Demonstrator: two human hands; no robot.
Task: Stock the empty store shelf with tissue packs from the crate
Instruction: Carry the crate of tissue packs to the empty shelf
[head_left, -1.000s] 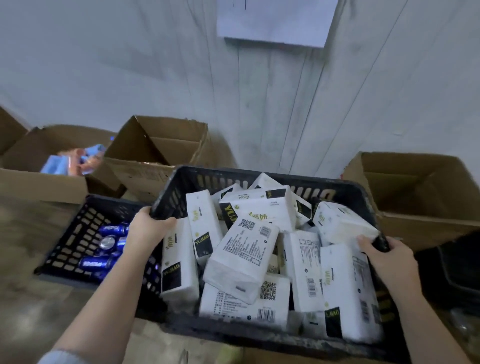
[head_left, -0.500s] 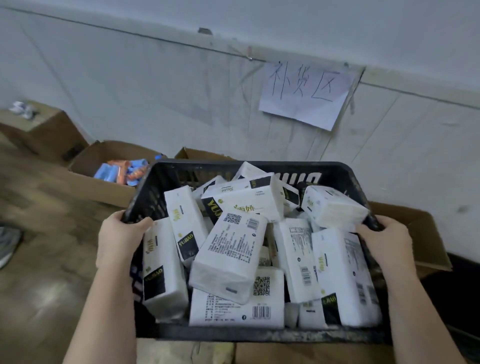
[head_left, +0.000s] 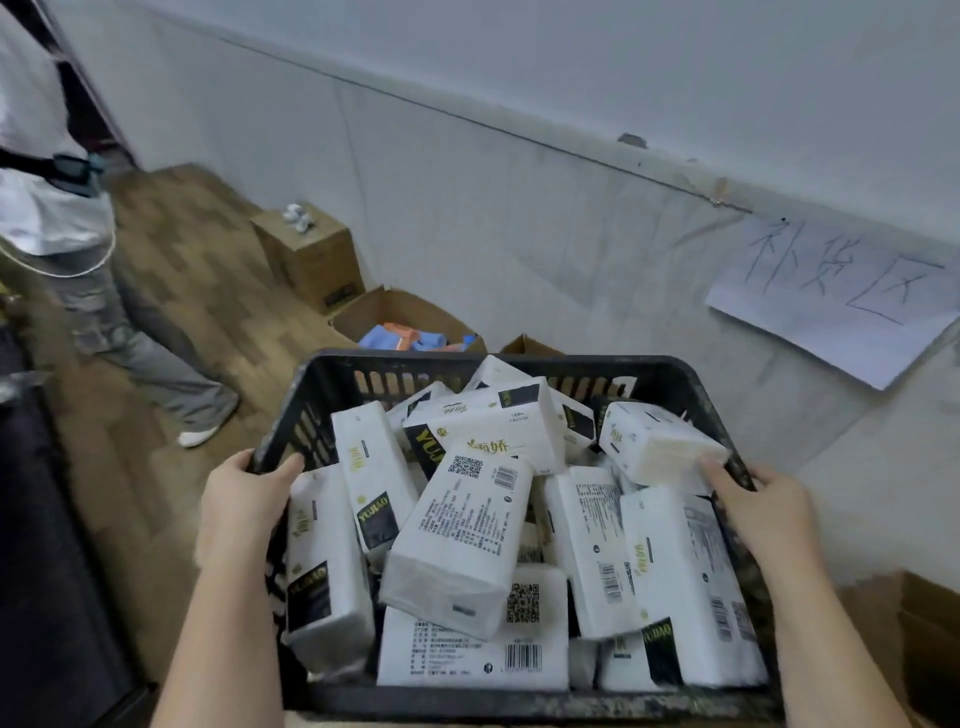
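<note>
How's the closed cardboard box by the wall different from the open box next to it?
The closed box has its top shut, with small white things resting on it; the open box has its flaps up and holds blue and orange packets. The closed box stands taller and farther back. Both are brown cardboard on the floor.

Left hand (head_left: 244, 506) and right hand (head_left: 763, 512) grip the crate (head_left: 524, 366) of tissue packs (head_left: 457, 540)

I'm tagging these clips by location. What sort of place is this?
Probably a store's stockroom or restocking corner: a handwritten paper sign taped to the bare wall, open cardboard boxes of goods on the floor, and a black crate heaped with tissue packs.
</note>
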